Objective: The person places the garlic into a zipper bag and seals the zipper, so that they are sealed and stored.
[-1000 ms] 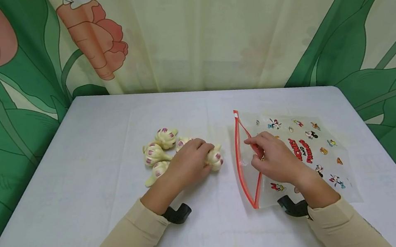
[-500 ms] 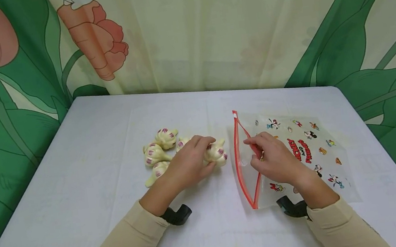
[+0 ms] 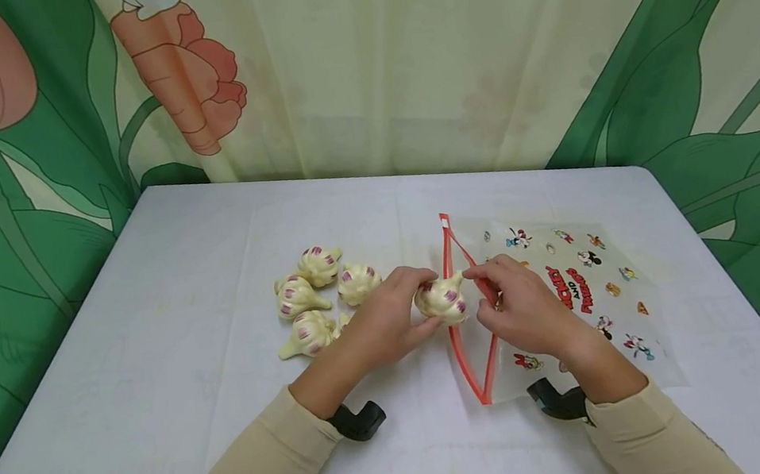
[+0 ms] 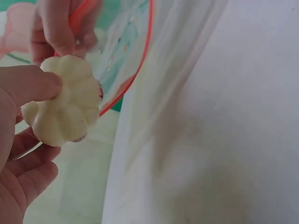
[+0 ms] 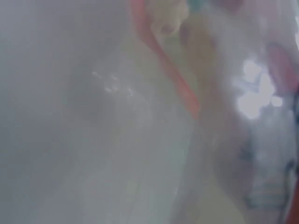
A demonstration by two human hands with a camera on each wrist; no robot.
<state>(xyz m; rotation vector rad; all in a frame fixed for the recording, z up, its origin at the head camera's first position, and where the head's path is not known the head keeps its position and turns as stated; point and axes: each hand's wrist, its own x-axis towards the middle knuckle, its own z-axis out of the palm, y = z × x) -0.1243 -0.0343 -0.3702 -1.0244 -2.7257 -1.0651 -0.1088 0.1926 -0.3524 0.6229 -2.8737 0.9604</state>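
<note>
A garlic bulb (image 3: 443, 301), cream with purple streaks, is pinched between the thumb and fingers of my left hand (image 3: 391, 319). It overlaps the mouth of a clear zip bag (image 3: 617, 318) printed with cartoon figures. My right hand (image 3: 529, 305) pinches the bag's red-edged upper lip and keeps the mouth apart. The left wrist view shows the ridged base of the bulb (image 4: 70, 102), thumb on it, beside the red rim (image 4: 144, 58). Blurred plastic fills most of the right wrist view, with a red strip (image 5: 175, 77) crossing it.
Several more garlic bulbs (image 3: 296, 296) lie grouped left of the left hand, one partly hidden by it. A white cloth covers the table (image 3: 168, 321). Behind the table hangs a curtain (image 3: 401, 66) with a plant print.
My left hand has carried the garlic bulb rightward from beside the group to the bag's mouth. The right hand keeps its grip on the bag, whose rim has shifted slightly left.
</note>
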